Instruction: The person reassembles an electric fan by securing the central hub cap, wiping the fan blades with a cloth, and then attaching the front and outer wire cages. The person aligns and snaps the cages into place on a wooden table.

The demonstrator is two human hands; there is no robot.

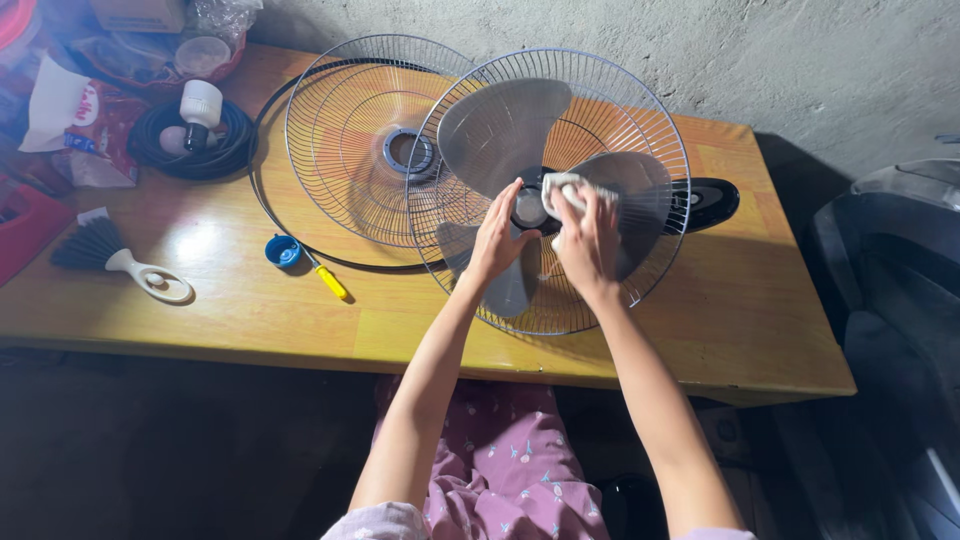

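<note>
A wire fan guard lies on the wooden table with a grey three-bladed fan blade resting in it. My left hand lies flat on the blade beside its hub, fingers together. My right hand is shut on a white cloth pressed to the blade just right of the hub. A second wire guard lies to the left, partly under the first one.
A black rim ring, blue cap and yellow-handled screwdriver lie left of the guards. A black brush with white handle, coiled black cable with bulb socket and packets sit far left. A black fan base is behind right.
</note>
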